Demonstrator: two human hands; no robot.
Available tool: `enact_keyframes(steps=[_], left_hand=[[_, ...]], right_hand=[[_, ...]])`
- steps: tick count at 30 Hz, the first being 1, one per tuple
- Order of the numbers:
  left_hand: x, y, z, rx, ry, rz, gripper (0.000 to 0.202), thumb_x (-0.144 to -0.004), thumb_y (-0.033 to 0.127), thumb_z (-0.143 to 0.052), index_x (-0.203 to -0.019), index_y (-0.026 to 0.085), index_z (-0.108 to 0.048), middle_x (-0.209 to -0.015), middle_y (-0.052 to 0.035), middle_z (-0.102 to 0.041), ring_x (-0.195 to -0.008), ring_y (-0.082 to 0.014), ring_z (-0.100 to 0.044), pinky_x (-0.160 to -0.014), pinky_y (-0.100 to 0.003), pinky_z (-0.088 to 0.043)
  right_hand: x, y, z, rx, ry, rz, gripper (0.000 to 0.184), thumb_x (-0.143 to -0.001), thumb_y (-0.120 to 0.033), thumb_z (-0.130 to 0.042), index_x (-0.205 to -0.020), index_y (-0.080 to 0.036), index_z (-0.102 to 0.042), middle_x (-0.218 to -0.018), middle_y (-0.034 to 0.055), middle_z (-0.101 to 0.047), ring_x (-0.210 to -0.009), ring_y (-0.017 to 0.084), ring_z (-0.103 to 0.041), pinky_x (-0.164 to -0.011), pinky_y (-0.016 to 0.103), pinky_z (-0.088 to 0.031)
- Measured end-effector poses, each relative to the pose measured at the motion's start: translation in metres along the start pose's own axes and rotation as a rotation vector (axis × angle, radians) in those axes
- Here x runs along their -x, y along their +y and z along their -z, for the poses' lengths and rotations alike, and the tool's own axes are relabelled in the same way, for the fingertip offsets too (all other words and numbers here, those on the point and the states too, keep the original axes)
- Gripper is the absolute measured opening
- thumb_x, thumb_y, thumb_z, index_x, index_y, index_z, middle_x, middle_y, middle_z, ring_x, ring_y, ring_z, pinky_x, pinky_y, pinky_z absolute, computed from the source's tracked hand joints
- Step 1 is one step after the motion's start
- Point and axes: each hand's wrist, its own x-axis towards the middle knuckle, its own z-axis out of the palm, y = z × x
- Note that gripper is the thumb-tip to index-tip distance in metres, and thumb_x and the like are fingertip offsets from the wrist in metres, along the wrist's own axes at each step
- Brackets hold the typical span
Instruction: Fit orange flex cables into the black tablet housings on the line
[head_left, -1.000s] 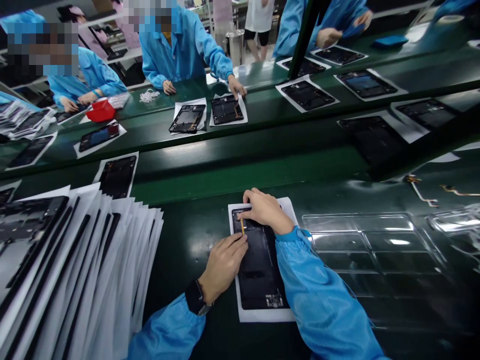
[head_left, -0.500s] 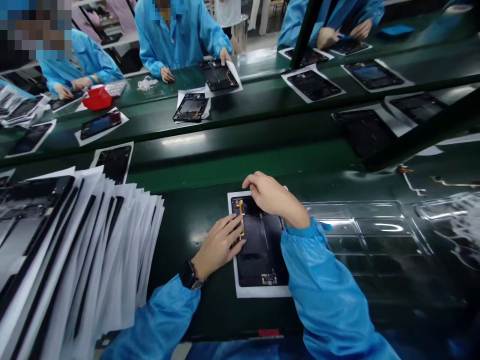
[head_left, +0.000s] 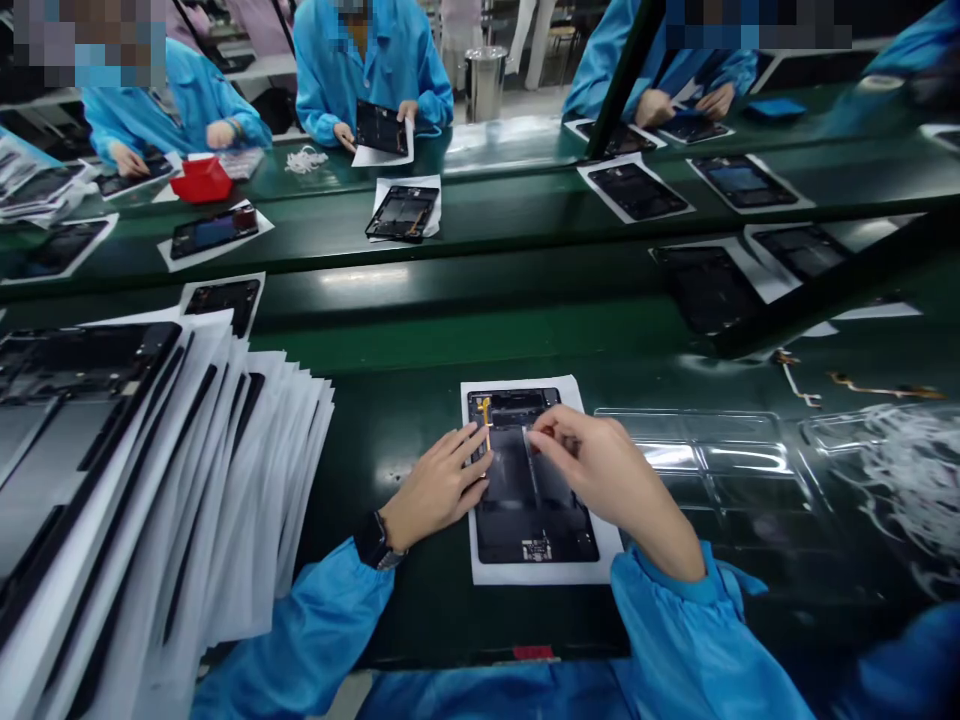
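A black tablet housing (head_left: 525, 495) lies open side up on a white sheet (head_left: 540, 572) in front of me. A thin orange flex cable (head_left: 487, 418) runs down its upper left part. My left hand (head_left: 439, 485) rests on the housing's left edge, fingers stretched out beside the cable. Over the middle of the housing my right hand (head_left: 607, 470) is held in a pinch; a small reddish bit shows at its fingertips, too small to name.
A fanned stack of housings on white sheets (head_left: 135, 480) fills the left. Clear plastic trays (head_left: 720, 470) lie to the right, with loose flex cables (head_left: 795, 380) beyond. Across the green belt (head_left: 450, 340), people in blue coats handle more housings near a red box (head_left: 201, 180).
My right hand has moved from the housing's top edge down to its middle and now pinches. My left hand has slid slightly and opened. The person opposite has lifted a housing.
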Motion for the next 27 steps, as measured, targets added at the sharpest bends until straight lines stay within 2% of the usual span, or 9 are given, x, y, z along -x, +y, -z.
enact_keyframes(steps=[8,12,16,22,27], left_hand=[[0.007,-0.003,-0.005,0.091,0.061,-0.005,0.030,-0.096,0.022,-0.051,-0.124,0.018,-0.062,-0.152,-0.0121,-0.039,-0.145,-0.0284,-0.029,-0.115,-0.051,-0.036],[0.012,0.000,-0.007,0.137,0.118,0.030,0.023,-0.096,0.020,-0.051,-0.111,0.016,-0.067,-0.145,-0.0125,-0.047,-0.141,-0.0266,-0.037,-0.113,-0.046,-0.041],[0.017,0.000,-0.008,0.175,0.188,0.087,0.017,-0.094,0.016,-0.051,-0.101,0.015,-0.066,-0.138,-0.0130,-0.054,-0.134,-0.0260,-0.046,-0.109,-0.045,-0.046],[0.022,-0.005,-0.008,0.194,0.202,0.117,0.019,-0.093,0.017,-0.053,-0.111,0.016,-0.061,-0.136,-0.0136,-0.054,-0.133,-0.0268,-0.046,-0.109,-0.047,-0.045],[0.022,-0.005,-0.005,0.219,0.180,0.159,0.044,-0.090,0.028,-0.063,-0.130,0.017,-0.048,-0.143,-0.0166,-0.047,-0.139,-0.0301,-0.038,-0.111,-0.051,-0.041]], right_hand=[[0.024,0.020,-0.027,-0.039,-0.030,-0.024,0.014,-0.096,-0.029,-0.045,-0.101,-0.025,-0.058,-0.083,0.0005,-0.068,-0.074,0.018,-0.064,-0.066,0.029,-0.047],[0.020,0.013,-0.044,0.116,-0.051,0.067,0.017,-0.096,-0.022,-0.045,-0.105,-0.023,-0.059,-0.098,0.0048,-0.070,-0.085,0.021,-0.067,-0.074,0.031,-0.049],[0.010,0.000,-0.054,0.294,-0.162,0.127,0.020,-0.097,-0.016,-0.043,-0.104,-0.020,-0.061,-0.096,0.0051,-0.071,-0.084,0.020,-0.067,-0.071,0.029,-0.045],[-0.003,-0.011,-0.070,0.430,-0.220,0.215,0.018,-0.097,-0.014,-0.044,-0.103,-0.019,-0.060,-0.093,0.0046,-0.071,-0.077,0.018,-0.066,-0.064,0.028,-0.039],[-0.001,-0.007,-0.079,0.455,-0.199,0.248,0.022,-0.097,-0.013,-0.041,-0.103,-0.019,-0.061,-0.092,0.0062,-0.069,-0.077,0.019,-0.065,-0.063,0.028,-0.042]])
